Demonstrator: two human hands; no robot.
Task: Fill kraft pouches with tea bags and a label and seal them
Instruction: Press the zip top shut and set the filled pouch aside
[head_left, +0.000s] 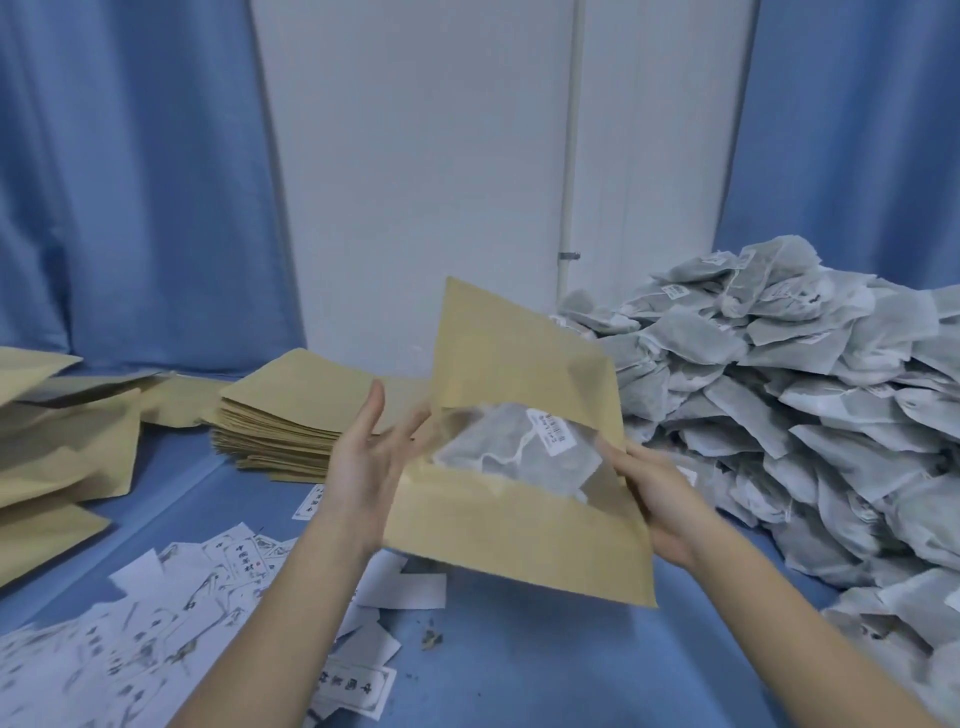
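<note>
Kraft pouch held between both hands, long axis tilted; right hand clamps its edge, left hand splayed flat (labels nearer left).

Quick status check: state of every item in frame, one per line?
Pouch in hand: held up off the table, tilted, tea bags visible through its window.
Left hand: fingers straight, against the pouch's left edge.
Right hand: supports the pouch's right edge; grip unclear.
Empty pouch stack: flat, on the table.
Tea bag pile: heaped loose at right.
Labels: scattered loose on the table.
</note>
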